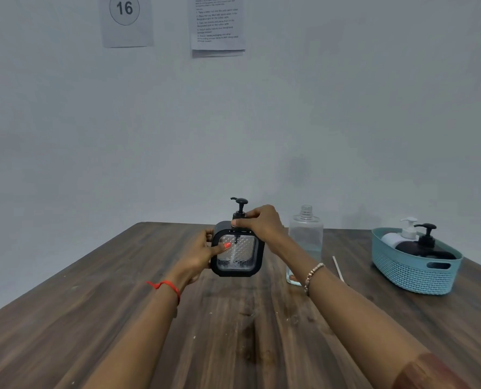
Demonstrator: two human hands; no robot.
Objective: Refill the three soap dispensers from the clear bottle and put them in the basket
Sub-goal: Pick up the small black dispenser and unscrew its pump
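A square black soap dispenser point(243, 261) with a clear patterned front stands at the middle of the wooden table point(121, 318). My left hand point(202, 255) grips its left side, thumb on the front. My right hand point(260, 223) is closed around the collar of its black pump. Just to the right stands the clear bottle point(305, 240), uncapped, with a little bluish liquid low inside. At the far right a teal basket point(413, 272) holds a white dispenser point(399, 235) and a black dispenser point(425, 244).
A thin white stick point(338, 268) lies on the table between the bottle and the basket. The table's far edge meets a pale wall with two paper sheets point(218, 23) pinned high up.
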